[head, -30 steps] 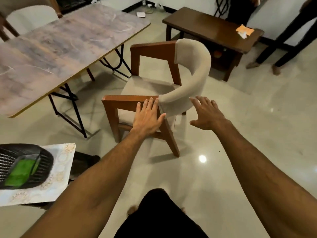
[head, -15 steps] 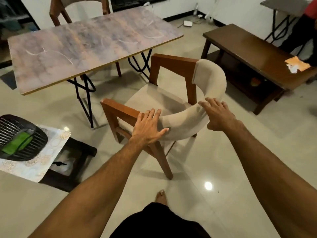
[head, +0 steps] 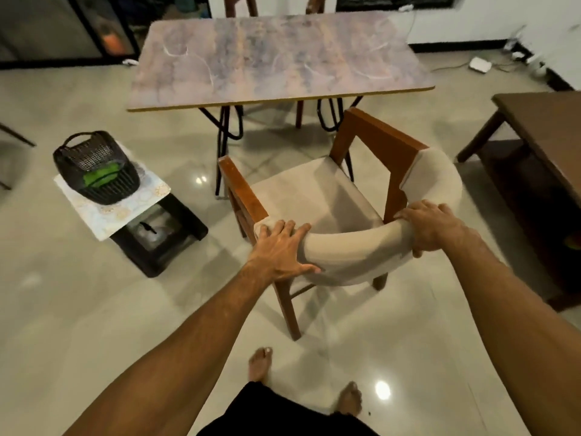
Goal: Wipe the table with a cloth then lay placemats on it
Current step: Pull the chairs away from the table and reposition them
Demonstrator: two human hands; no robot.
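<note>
The left hand (head: 279, 250) and the right hand (head: 430, 228) both grip the soft back of the chair (head: 314, 196). Pushed too fast, it could bang into the far table (head: 283, 58).

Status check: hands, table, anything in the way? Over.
Gripping chair backrest: left hand, right hand. No placemats on table yet. Likely green cloth in basket, left. That chair stands before table.

A glossy floor (head: 94, 309) shows bright light spots. On it stands a wooden armchair (head: 314, 196) with beige padding. Right of the armchair is a dark wooden bench (head: 550, 121); beyond it, a white wall (head: 503, 14).
</note>
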